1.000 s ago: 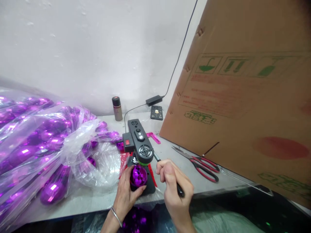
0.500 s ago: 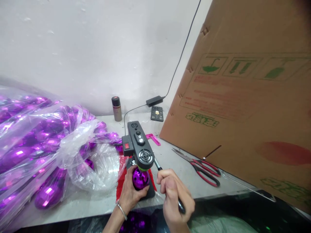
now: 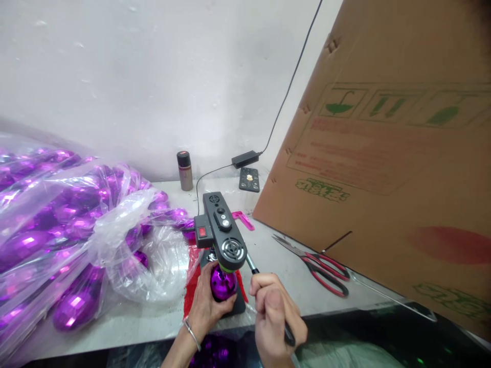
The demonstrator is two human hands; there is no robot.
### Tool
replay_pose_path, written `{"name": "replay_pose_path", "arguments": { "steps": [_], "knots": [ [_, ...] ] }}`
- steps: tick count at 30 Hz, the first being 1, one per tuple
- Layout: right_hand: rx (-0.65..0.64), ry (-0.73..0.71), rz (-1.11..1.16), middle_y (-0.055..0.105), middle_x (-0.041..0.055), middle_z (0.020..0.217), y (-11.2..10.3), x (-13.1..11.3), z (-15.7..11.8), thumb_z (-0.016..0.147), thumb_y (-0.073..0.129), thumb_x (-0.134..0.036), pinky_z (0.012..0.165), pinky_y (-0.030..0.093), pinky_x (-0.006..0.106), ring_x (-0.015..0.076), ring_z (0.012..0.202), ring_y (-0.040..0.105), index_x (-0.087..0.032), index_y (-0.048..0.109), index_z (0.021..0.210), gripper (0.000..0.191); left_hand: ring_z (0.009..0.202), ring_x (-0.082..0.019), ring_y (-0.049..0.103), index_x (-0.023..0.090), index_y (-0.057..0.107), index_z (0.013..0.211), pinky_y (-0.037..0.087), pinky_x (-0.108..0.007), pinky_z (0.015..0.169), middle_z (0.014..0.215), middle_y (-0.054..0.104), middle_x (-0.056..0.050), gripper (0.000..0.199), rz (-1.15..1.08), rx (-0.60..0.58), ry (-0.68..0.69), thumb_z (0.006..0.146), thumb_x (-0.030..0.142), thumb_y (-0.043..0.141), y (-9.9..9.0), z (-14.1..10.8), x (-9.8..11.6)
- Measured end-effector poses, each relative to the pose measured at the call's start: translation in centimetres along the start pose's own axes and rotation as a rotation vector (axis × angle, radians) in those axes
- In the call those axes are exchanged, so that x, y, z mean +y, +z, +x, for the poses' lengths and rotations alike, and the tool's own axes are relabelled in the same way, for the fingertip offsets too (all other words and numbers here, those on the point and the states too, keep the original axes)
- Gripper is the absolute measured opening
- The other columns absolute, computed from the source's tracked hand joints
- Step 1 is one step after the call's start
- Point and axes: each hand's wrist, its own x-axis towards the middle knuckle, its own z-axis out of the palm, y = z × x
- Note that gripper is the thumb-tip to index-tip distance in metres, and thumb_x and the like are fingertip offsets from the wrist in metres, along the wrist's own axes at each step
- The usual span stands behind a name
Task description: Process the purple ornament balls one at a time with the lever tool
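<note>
A shiny purple ball sits under the front end of a black bench machine. My left hand curls around the ball, thumb at its near right side. A silvery bracelet circles that wrist. My right hand is closed around the black grip of a metal lever that sticks out from the machine's right side. The machine has a red switch on its left. What touches the top of the ball is hidden by the machine's head.
A clear plastic bag of purple ornaments fills the left. Red-handled scissors lie to the right, before a large cardboard box. Behind stand a small bottle, a power adapter and a black card-like item.
The view has shifted slightly. Both hands keep nearly the same places, on the ball and on the lever.
</note>
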Motion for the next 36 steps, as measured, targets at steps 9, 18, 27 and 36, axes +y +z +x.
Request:
{"name": "replay_pose_path", "arguments": {
  "steps": [9,18,27,36],
  "knots": [
    [0.031,-0.014,-0.003,0.05,-0.0038,0.06,0.2,0.3,-0.1,0.115,0.049,-0.021,0.055,0.043,0.028,0.0152,0.058,0.061,-0.024,0.051,0.071,0.044,0.119,-0.039,0.077,0.021,0.063,0.141,0.062,-0.06,0.111,0.127,0.077,-0.013,0.078,0.027,-0.016,-0.005,0.069,0.034,0.091,-0.1,0.1,0.4],
    [0.043,-0.001,0.008,0.05,-0.0038,0.059,0.3,0.4,-0.3,0.115,0.051,-0.026,0.053,0.04,0.028,0.0157,0.057,0.059,-0.024,0.051,0.069,0.046,0.122,-0.04,0.077,0.021,0.062,0.139,0.06,-0.063,0.114,0.128,0.078,-0.014,0.077,0.009,0.003,0.02,0.069,0.033,0.09,0.2,0.2,0.1],
    [0.043,-0.004,0.031,0.05,-0.0039,0.061,0.0,1.7,-1.1,0.114,0.051,-0.025,0.052,0.039,0.027,0.0153,0.059,0.059,-0.024,0.051,0.07,0.044,0.133,-0.042,0.073,0.02,0.061,0.143,0.056,-0.065,0.119,0.14,0.074,-0.017,0.08,0.01,-0.015,0.033,0.07,0.033,0.089,0.3,0.3,0.1],
    [0.074,-0.001,0.006,0.053,-0.0028,0.064,0.3,2.5,-2.1,0.116,0.049,-0.03,0.051,0.041,0.027,0.015,0.056,0.056,-0.024,0.052,0.068,0.048,0.131,-0.039,0.074,0.021,0.062,0.142,0.058,-0.06,0.118,0.138,0.075,-0.015,0.08,0.02,-0.016,0.048,0.069,0.031,0.091,0.2,0.5,0.4]
  ]
}}
